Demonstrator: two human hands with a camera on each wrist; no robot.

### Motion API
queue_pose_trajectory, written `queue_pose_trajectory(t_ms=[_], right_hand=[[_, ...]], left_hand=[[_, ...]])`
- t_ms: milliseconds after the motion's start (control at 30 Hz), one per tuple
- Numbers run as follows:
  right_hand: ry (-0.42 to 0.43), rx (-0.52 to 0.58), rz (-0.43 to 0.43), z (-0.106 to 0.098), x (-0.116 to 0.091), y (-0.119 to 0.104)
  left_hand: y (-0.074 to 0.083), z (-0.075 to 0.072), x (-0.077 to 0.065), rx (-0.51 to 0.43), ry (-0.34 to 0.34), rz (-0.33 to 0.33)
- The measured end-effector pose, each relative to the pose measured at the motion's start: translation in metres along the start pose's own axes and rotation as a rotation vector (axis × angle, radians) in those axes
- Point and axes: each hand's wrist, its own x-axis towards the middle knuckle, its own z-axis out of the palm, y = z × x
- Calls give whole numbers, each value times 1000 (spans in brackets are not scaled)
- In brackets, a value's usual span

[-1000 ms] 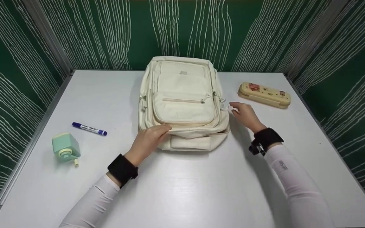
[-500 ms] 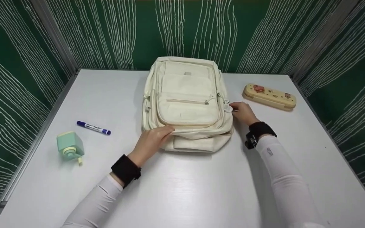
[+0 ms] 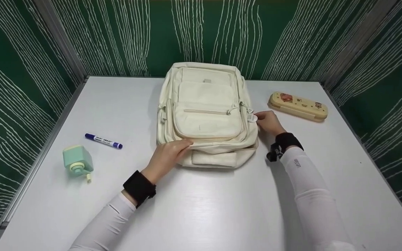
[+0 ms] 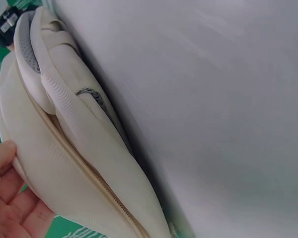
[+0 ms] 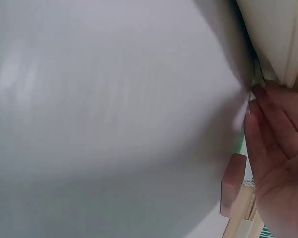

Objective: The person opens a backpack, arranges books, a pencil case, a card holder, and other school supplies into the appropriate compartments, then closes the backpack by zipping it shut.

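Note:
A cream backpack lies front side up at the back middle of the table, its top end nearest me. My left hand grips the near edge of its front section, thumb on top. In the left wrist view, the thumb and fingers of the left hand hold the fabric beside a long zipper. At the bag's right side, my right hand pinches a small white tab. The fingertips of the right hand meet at the bag's side in the right wrist view, partly hiding what they hold.
A yellow pencil case with printed pictures lies right of the backpack. To the left lie a blue marker and a mint-green box with a crank, seemingly a pencil sharpener. Green walls with white lines enclose the white table.
My right hand has moved in to the white tab at the backpack's side, and its fingers have closed on it. The left hand keeps its hold. The head view has shifted slightly.

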Motion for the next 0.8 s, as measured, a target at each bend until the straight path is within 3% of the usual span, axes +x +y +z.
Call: queue_pose_trajectory(t_ms=[167,367,667,800], right_hand=[[-34,-29,7,-8,-4,-3],[-41,-185,-56,-15,-11,-10],[-1,-469,-126,-14,-26,-23],[14,-540,-152,-14,-34,-22]], left_hand=[[1,0,1,3,-9,-24],[1,0,1,-20,1,-32],[0,1,-1,-69,-14,-98],[1,2,-1,-81,-30,-123]])
